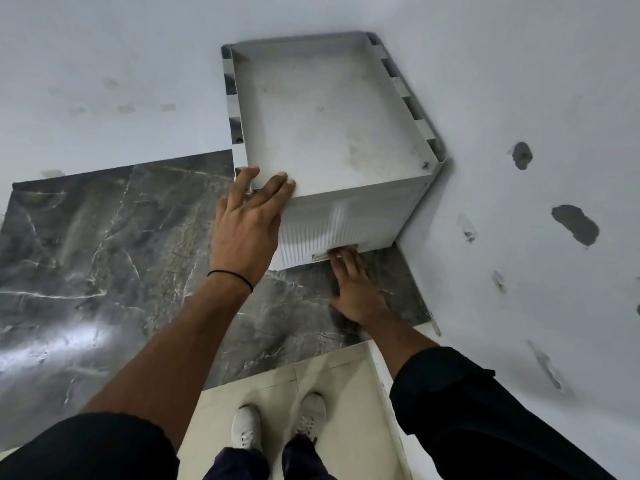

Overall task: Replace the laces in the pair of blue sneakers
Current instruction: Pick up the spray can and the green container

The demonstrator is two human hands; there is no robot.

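Head view: left hand (249, 216) spread on the cabinet (332, 133) top, right hand (353, 282) fingers hooked under its drawer handle (332, 255); a hard tug may tip it.

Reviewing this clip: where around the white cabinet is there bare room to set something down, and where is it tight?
The cabinet's sunken top lies bare inside its rim. The dark marble floor left of the cabinet is open too. It is tight at the front: the left hand rests on the top's near corner and the right hand reaches under the ribbed front.

Dark marble floor (104, 271): white ribbed cabinet (346, 216) stands at its far right corner against the walls; my white shoes (246, 427) on the near pale tile (339, 393).
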